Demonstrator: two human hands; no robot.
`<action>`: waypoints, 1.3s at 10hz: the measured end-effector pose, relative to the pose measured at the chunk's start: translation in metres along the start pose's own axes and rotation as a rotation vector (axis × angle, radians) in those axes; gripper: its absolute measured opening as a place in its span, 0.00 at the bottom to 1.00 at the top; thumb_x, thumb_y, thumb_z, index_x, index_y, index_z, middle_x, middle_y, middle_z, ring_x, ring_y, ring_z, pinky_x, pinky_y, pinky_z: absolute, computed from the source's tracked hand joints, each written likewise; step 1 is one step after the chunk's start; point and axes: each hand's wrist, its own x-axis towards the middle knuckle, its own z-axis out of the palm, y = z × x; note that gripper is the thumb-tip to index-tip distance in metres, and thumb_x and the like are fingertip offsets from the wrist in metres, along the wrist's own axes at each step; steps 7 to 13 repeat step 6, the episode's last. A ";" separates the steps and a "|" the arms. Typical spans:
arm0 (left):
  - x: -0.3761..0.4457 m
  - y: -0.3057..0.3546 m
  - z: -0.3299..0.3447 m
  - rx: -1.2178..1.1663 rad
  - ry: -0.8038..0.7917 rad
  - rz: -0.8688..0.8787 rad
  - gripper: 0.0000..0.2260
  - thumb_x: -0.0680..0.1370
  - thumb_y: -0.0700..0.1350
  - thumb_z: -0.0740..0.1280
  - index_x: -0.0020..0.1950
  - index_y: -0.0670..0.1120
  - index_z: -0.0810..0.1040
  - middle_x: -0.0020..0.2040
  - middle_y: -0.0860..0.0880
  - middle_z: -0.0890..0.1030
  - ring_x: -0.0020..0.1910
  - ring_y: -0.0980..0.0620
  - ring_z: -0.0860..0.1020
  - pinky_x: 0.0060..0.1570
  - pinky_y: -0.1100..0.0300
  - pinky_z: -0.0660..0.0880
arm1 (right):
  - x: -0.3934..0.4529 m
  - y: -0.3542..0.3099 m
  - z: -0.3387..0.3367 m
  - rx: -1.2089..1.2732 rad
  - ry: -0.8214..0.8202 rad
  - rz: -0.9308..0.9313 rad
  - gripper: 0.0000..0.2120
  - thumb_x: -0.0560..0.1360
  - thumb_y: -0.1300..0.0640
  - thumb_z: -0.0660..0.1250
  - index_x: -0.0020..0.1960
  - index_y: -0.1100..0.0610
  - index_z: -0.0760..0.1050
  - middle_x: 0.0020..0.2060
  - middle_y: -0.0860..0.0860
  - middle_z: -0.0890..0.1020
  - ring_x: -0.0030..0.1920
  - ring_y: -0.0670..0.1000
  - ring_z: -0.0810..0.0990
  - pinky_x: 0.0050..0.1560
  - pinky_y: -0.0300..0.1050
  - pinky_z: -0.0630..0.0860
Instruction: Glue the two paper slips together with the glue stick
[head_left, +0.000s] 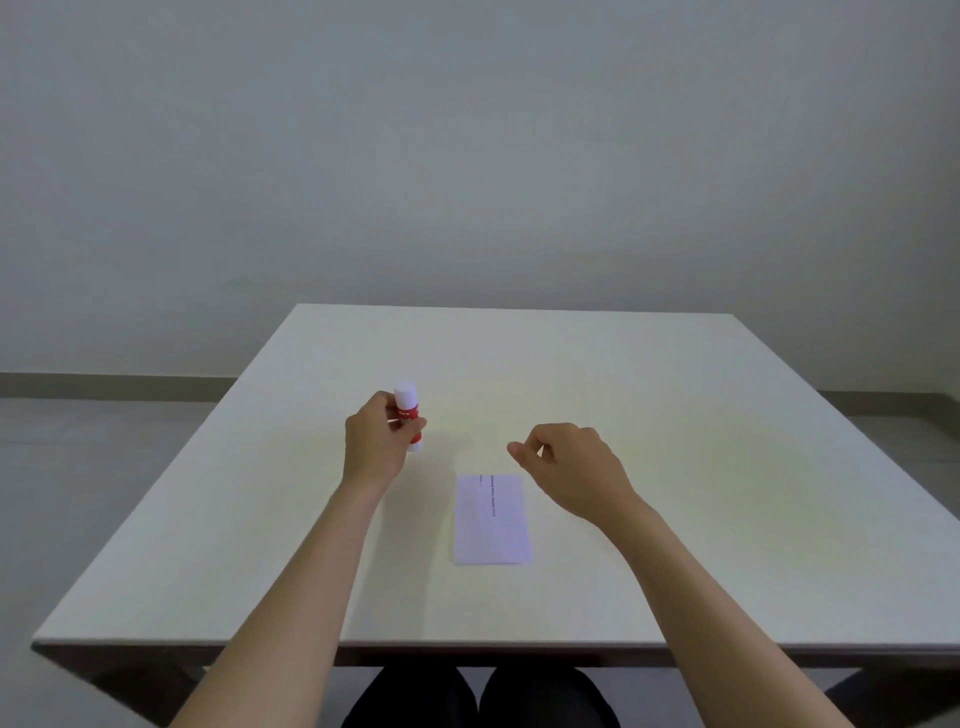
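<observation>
Fingers of my left hand (382, 439) are wrapped round the glue stick (408, 415), thumb in front over the red label and the others curled behind, so it stands nearly upright with its foot at or just above the table (675, 415); I cannot tell which. My right hand (566, 470) holds nothing: its fingers are loosely curled, thumb and forefinger nearly meeting on empty air, hovering just beyond the far edge of the paper (492, 519).

That paper lies flat between my forearms, near the front of the table. I can make out only one white rectangle (if there are two slips, they are stacked so squarely that I cannot separate them). Its long axis runs away from me, with a printed line along the left side reading lengthwise.

The glue stick's long axis is close to vertical, white cap end up and tilted slightly away from me, red base down.

What could go wrong, as I judge it: the cap looks to be on, and pulling it off could jerk the stick. Light paper may slide or lift under the glue unless my free hand pins it. Stacked slips could shift and bond crooked.
</observation>
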 end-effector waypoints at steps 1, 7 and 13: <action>-0.001 -0.005 0.004 0.000 -0.001 -0.001 0.03 0.72 0.38 0.68 0.45 0.40 0.77 0.36 0.45 0.83 0.42 0.45 0.82 0.38 0.64 0.71 | 0.000 -0.002 -0.002 0.020 -0.014 -0.011 0.15 0.76 0.44 0.62 0.34 0.50 0.71 0.24 0.44 0.70 0.28 0.44 0.69 0.29 0.40 0.62; -0.015 -0.021 -0.002 0.159 -0.091 -0.037 0.53 0.66 0.58 0.75 0.78 0.46 0.43 0.78 0.47 0.56 0.77 0.46 0.56 0.72 0.50 0.57 | -0.006 -0.009 -0.001 -0.040 -0.192 0.032 0.15 0.76 0.43 0.62 0.42 0.54 0.75 0.32 0.45 0.75 0.40 0.53 0.78 0.38 0.43 0.70; -0.015 -0.021 -0.002 0.159 -0.091 -0.037 0.53 0.66 0.58 0.75 0.78 0.46 0.43 0.78 0.47 0.56 0.77 0.46 0.56 0.72 0.50 0.57 | -0.006 -0.009 -0.001 -0.040 -0.192 0.032 0.15 0.76 0.43 0.62 0.42 0.54 0.75 0.32 0.45 0.75 0.40 0.53 0.78 0.38 0.43 0.70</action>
